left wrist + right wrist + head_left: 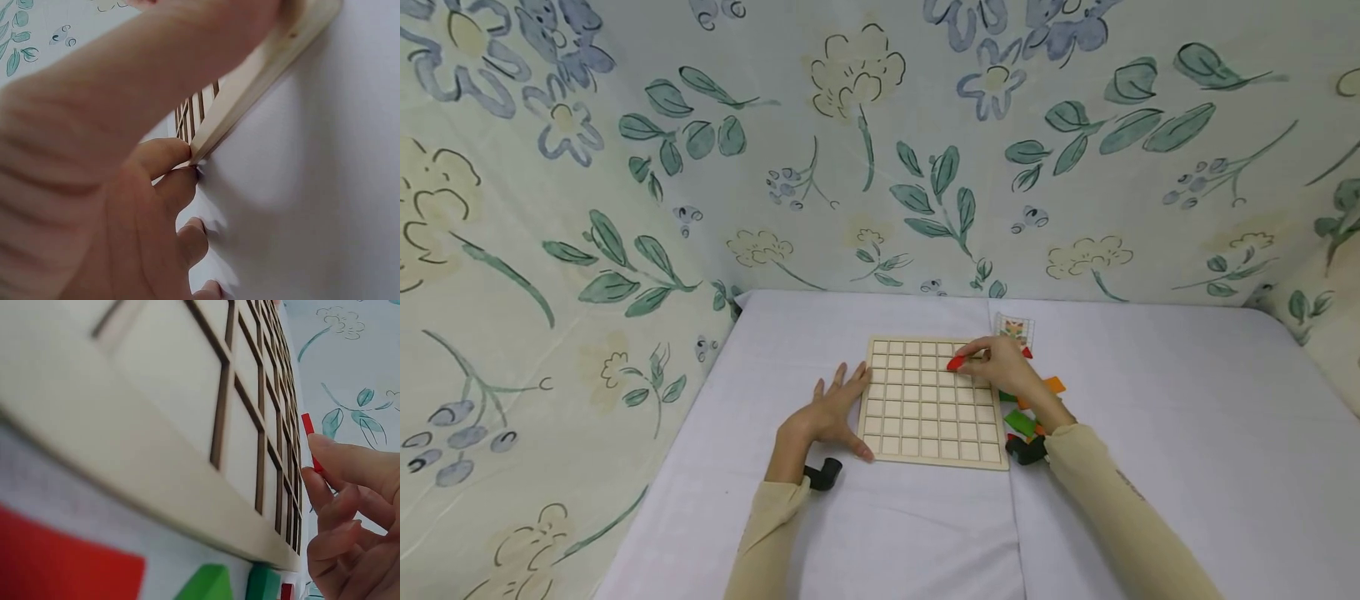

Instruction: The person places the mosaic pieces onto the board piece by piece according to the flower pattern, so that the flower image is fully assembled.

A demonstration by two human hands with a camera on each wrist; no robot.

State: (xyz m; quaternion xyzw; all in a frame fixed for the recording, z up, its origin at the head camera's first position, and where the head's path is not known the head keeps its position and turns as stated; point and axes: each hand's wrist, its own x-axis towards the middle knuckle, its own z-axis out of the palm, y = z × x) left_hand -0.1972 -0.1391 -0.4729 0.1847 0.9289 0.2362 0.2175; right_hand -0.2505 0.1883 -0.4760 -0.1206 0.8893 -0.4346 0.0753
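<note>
A square wooden grid board [929, 403] lies flat on the white-covered table. Against its left side rests my left hand [829, 417], fingers spread, thumb at the near left corner; the left wrist view has fingertips [178, 150] right at the board's edge. Over the upper right cells, my right hand [1003, 367] pinches a small flat red piece [955, 363] between thumb and fingers. The right wrist view catches that red tile [310, 434] edge-on above the grid, the other fingers curled below it.
Right of the board lie loose green pieces [1021, 422], orange pieces [1055, 384] and red ones, partly hidden by the right arm. A small printed pattern card [1015, 330] sits behind them. A floral cloth [880, 167] hangs behind the table.
</note>
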